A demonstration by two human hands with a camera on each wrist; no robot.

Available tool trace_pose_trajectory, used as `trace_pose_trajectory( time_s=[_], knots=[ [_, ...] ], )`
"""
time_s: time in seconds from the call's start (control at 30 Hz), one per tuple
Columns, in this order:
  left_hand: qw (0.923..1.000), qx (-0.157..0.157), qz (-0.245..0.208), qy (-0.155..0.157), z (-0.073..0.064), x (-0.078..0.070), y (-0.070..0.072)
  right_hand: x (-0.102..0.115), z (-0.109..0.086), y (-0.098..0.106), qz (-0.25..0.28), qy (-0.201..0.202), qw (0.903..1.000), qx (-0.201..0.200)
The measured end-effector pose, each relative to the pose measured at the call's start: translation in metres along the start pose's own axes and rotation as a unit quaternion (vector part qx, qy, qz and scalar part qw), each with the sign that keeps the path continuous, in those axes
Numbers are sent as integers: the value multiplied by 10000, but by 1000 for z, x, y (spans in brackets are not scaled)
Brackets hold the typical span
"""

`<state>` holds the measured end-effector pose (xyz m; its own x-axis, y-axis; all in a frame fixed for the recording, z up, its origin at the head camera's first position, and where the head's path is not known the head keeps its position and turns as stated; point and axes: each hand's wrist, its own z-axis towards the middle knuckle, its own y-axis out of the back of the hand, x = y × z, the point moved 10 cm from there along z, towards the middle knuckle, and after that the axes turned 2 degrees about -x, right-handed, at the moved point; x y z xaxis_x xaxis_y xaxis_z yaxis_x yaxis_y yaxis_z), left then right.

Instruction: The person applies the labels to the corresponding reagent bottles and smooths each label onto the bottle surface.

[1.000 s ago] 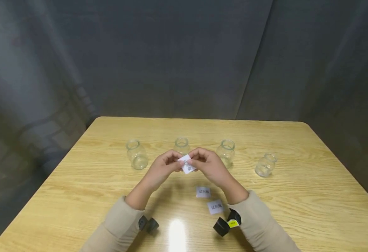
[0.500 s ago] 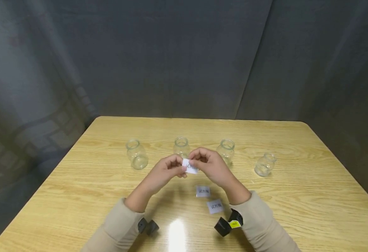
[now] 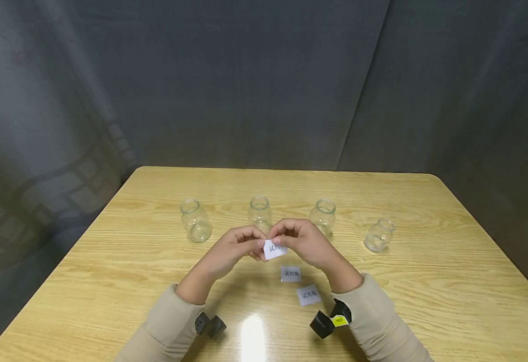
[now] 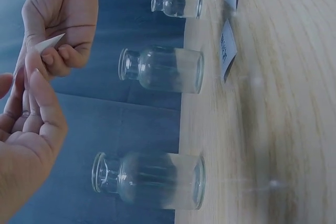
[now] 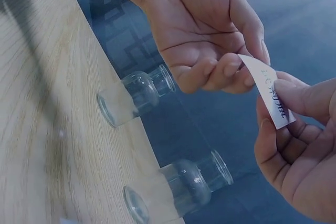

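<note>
A small white label with dark printed characters is held above the table between both hands. My left hand pinches its left edge between thumb and fingers. My right hand pinches the upper right part, the thumb covering some of the print. In the right wrist view the label looks slightly bent. Two similar labels, one nearer the jars and one closer to me, lie on the table below my right hand. Beyond the hands stands a clear glass jar, its lower part partly hidden.
More clear glass jars stand in the row: one at the left, one right of centre, and a smaller one at the far right. The wooden table ends at a dark curtain.
The label has turned in the fingers and come slightly lower. My left hand let its grip shift to the label's upper left edge. Jars and loose labels stay where they were.
</note>
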<state>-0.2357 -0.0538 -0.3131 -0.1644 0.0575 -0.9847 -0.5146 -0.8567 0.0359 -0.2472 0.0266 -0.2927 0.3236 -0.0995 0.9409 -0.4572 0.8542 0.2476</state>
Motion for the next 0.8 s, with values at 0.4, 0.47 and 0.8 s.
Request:
trace_pose_trajectory(
  time_s=[0.4, 0.47, 0.8],
  knots=[
    [9948, 461, -903, -57, -2, 8, -6, -3, -5, -5, 153, -33, 9993, 344],
    [9951, 449, -883, 3, -2, 11, -5, -4, -5, -6, 178, -33, 9992, 367],
    [9964, 314, -745, 247, -2, 16, -2, -4, -3, -7, 184, -10, 9990, 408]
  ],
)
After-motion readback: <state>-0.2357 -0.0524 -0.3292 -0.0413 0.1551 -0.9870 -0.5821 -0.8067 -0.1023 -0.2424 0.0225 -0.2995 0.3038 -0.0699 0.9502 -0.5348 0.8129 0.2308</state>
